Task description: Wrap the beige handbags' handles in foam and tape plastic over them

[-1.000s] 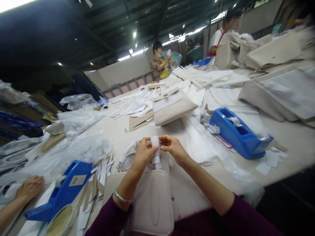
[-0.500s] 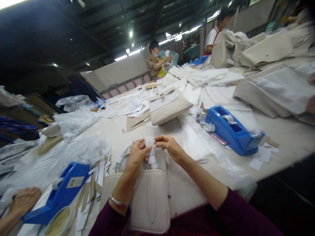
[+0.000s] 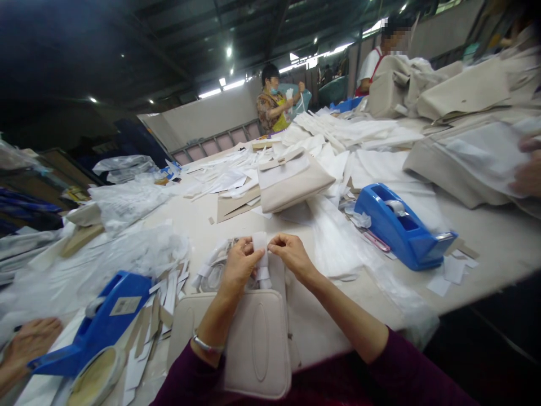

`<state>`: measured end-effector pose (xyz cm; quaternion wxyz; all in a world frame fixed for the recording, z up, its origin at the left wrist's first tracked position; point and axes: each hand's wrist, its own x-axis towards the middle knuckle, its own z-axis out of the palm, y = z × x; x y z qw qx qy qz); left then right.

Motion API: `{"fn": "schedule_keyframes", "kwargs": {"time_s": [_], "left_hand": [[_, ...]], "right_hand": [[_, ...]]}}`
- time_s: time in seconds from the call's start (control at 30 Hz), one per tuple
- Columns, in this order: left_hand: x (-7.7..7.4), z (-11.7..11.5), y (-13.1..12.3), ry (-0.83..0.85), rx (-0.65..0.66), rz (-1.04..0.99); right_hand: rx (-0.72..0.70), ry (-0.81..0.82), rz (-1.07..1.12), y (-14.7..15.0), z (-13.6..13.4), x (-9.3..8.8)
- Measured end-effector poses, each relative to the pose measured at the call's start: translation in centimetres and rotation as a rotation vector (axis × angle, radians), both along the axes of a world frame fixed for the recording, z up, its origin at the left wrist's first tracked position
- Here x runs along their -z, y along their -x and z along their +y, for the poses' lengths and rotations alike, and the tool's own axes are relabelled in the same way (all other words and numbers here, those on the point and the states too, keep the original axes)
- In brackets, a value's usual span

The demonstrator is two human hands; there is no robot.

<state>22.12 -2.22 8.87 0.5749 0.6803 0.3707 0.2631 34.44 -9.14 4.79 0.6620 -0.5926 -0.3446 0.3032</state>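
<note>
My left hand (image 3: 243, 260) is closed around a piece of white wrapping paper (image 3: 259, 242), thumb across its front. Beneath that hand, more white wrapping runs down toward a beige bag (image 3: 253, 347), which lies flat at the table's front edge with an oval stitched on it. Just right of the paper's edge, my right hand (image 3: 291, 254) has thumb and fingertips pinched together; whatever is between them is too small to make out. A coiled beige strap (image 3: 214, 273), partly wrapped in white, lies left of my left hand, partly hidden by it.
Blue tape dispensers stand at right (image 3: 399, 225) and left (image 3: 99, 316). Cardboard strips (image 3: 146, 332) and a round tub (image 3: 95, 375) lie at left. Beyond my hands sits another beige bag (image 3: 291, 180) among white sheets. Co-workers' hands show at the left (image 3: 31, 344) and right (image 3: 528, 169) edges.
My right hand's fingers have drawn closer together beside the wrapping paper. My left hand keeps its hold. The view has shifted slightly.
</note>
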Motion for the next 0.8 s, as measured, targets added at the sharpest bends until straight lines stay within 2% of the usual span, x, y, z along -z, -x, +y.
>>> {"fn": "schedule_keyframes", "kwargs": {"time_s": [0.27, 0.37, 0.43, 0.5, 0.6, 0.7, 0.8], "left_hand": [[0.1, -0.5, -0.4, -0.077, -0.066, 0.023], [0.4, -0.6, -0.6, -0.163, -0.073, 0.036], [0.8, -0.5, -0.6, -0.272, -0.103, 0.096], [1.2, -0.3, -0.6, -0.357, -0.117, 0.161], [1.5, -0.1, -0.4, -0.363, -0.052, 0.155], [1.5, -0.1, -0.1, -0.331, -0.005, 0.102], [1.6, -0.4, 0.0, -0.317, -0.077, 0.09]], "right_hand": [[0.054, 0.038, -0.098, 0.9, -0.1, -0.3], [0.08, 0.066, -0.186, 1.3, -0.6, -0.9], [0.078, 0.066, -0.326, 1.5, -1.1, -1.6], [0.074, 0.073, -0.616, 1.5, -1.7, -2.4], [0.062, 0.107, -1.049, 1.5, -2.3, -3.3], [0.028, 0.125, -1.13, 1.6, -2.4, -3.4], [-0.031, 0.058, -1.057, 1.5, -2.6, -3.7]]}}
